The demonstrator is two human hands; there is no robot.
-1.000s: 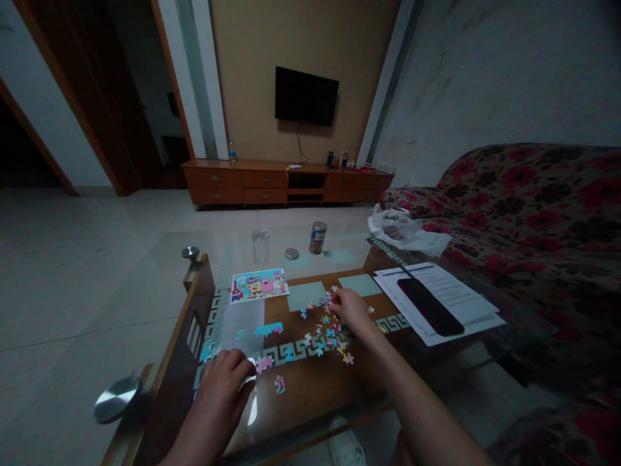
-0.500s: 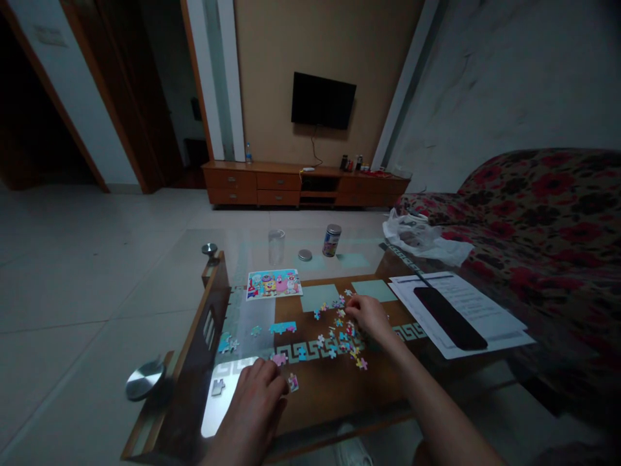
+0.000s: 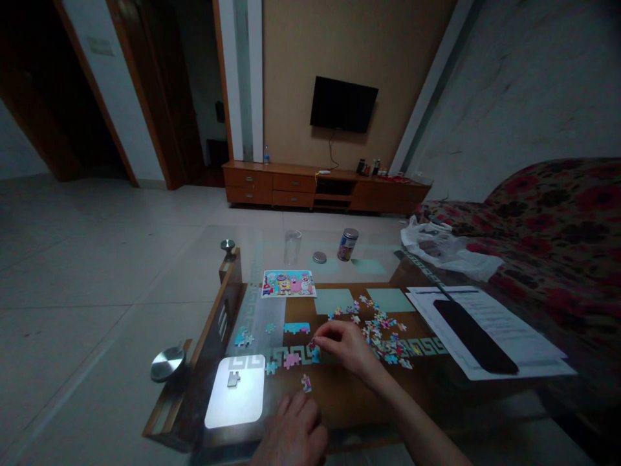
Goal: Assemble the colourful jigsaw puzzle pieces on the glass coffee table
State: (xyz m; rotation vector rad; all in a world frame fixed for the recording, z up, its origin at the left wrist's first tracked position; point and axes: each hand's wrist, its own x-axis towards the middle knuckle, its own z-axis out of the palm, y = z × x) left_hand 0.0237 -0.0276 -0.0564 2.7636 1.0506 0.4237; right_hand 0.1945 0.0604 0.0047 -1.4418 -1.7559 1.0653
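Note:
My right hand [image 3: 345,346] pinches a small puzzle piece [image 3: 312,342] between thumb and fingertips, just right of a joined blue strip of puzzle pieces [image 3: 296,328]. Resting on the glass table [image 3: 354,408] near its front edge, my left hand [image 3: 294,432] holds nothing, its fingers loosely bent and slightly apart. Close beyond those fingers lies a pink-and-white piece [image 3: 306,383]. A pink piece [image 3: 292,360] sits farther up. Loose puzzle pieces [image 3: 383,333] are heaped right of my right hand. The cartoon picture card [image 3: 289,283] lies flat beyond the strip.
A white square pad [image 3: 236,404] with a grey piece [image 3: 233,378] lies at left. Behind stand a clear jar [image 3: 292,246] and a printed tin [image 3: 348,244], with a round lid [image 3: 319,257] between them. Papers [image 3: 509,330] and a black phone [image 3: 474,336] lie at right.
My right hand has moved left from the heap with a piece in its pinch. My left hand has drawn back toward the front edge, off the white pad. The view has turned left.

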